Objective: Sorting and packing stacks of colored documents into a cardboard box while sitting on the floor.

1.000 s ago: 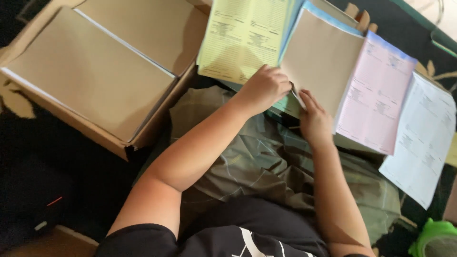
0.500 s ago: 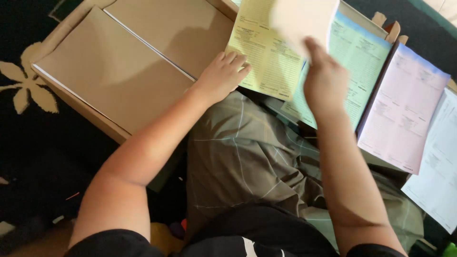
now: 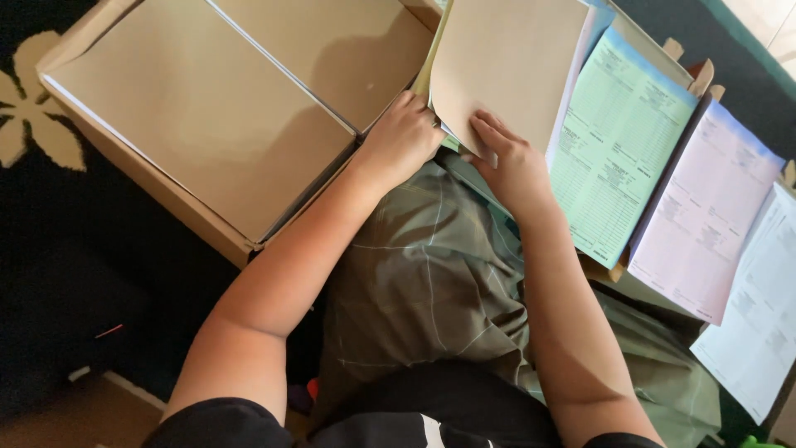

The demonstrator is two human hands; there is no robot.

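A big open cardboard box fills the upper left, holding two flat brown stacks side by side; its near right corner sits just beside the left hand. Right of it lie overlapping forms: a green printed sheet, then a pink sheet, then a white sheet running off the right edge. The person's lap, in olive checked cloth, takes up the middle. A plain brown sheet rests tilted over the top of the form pile, its lower left corner between both hands. Both forearms reach forward from the lower edge and converge. The left hand is curled, its fingers grasping the brown sheet's left edge. The right hand lies flat, fingers pressed on the sheet's lower edge, gripping nothing.
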